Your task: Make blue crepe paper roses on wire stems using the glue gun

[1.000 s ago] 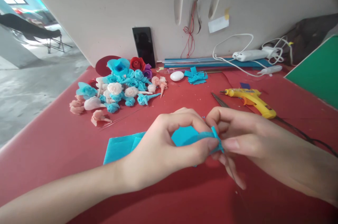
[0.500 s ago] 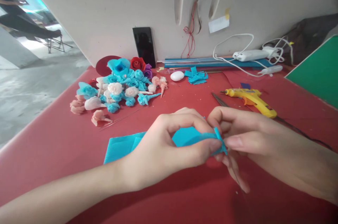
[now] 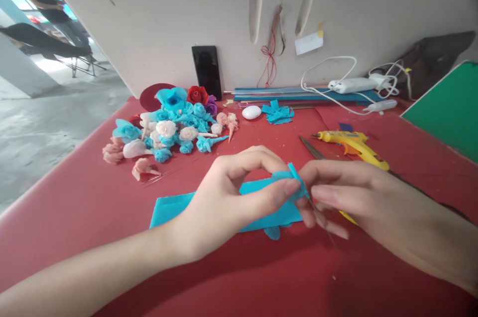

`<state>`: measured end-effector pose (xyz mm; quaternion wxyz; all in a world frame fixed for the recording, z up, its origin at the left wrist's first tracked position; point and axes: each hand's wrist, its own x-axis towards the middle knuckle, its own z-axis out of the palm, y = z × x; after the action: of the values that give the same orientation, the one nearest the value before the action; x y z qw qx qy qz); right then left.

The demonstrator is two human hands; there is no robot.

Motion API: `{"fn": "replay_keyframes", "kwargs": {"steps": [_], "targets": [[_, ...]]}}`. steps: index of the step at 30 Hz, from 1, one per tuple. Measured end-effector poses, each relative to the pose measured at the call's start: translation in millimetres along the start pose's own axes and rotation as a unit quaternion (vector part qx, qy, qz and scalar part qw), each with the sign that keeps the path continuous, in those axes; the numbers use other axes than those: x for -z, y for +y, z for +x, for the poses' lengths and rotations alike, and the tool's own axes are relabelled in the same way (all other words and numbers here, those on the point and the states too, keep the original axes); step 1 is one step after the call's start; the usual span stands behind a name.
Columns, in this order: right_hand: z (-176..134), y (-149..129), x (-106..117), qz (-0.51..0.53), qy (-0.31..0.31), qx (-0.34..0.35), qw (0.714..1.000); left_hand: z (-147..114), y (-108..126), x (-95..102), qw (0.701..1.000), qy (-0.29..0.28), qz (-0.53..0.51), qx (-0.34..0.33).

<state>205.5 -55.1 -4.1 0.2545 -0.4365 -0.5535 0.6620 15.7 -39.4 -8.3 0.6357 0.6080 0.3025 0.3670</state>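
My left hand (image 3: 246, 192) pinches a small piece of blue crepe paper (image 3: 284, 176) between thumb and fingers. Close against it, my right hand (image 3: 347, 190) is closed on the narrow blue paper strip (image 3: 297, 173) at its end. From this strip a thin wire (image 3: 324, 225) slants down past the right fingers; their exact hold on it is partly hidden. Below the hands a folded blue crepe paper sheet (image 3: 170, 211) lies flat on the red table, partly covered by my left hand. A small blue paper petal (image 3: 272, 233) pokes out under its front edge.
Paper flowers (image 3: 172, 127) are heaped at the back left, near thin wires (image 3: 160, 177). A phone (image 3: 207, 70) leans on the wall. Blue paper scraps (image 3: 278, 112) and a white egg-shaped object (image 3: 251, 112) lie behind. Scissors (image 3: 310, 147) and a yellow glue gun (image 3: 353, 145) lie right.
Both hands have shifted slightly left with the blue paper piece and wire. More of the folded sheet and the petal beneath it now show. A standing person appears more fully at upper left.
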Motion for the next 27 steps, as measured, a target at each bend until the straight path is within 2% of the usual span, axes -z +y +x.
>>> {"fn": "replay_keyframes", "kwargs": {"steps": [4, 10, 15, 27], "targets": [[-1.1, -0.5, -2.5, 0.019, -0.016, 0.006, 1.0, 1.0, -0.7, 0.6, 1.0, -0.003, 0.0, -0.002], [-1.9, -5.5, -5.3, 0.039, -0.022, 0.015, 0.999, 3.0, 1.0, 0.2, 0.995, -0.024, -0.081, 0.052], [-4.0, -4.9, -3.9, 0.041, 0.009, 0.031, 0.999, 3.0, 3.7, 0.9, 0.979, -0.055, -0.17, 0.099], [0.5, -10.7, -4.9, -0.074, 0.075, 0.062, 0.993, 2.0, -0.7, 2.6, 0.978, -0.041, -0.178, 0.099]]}}
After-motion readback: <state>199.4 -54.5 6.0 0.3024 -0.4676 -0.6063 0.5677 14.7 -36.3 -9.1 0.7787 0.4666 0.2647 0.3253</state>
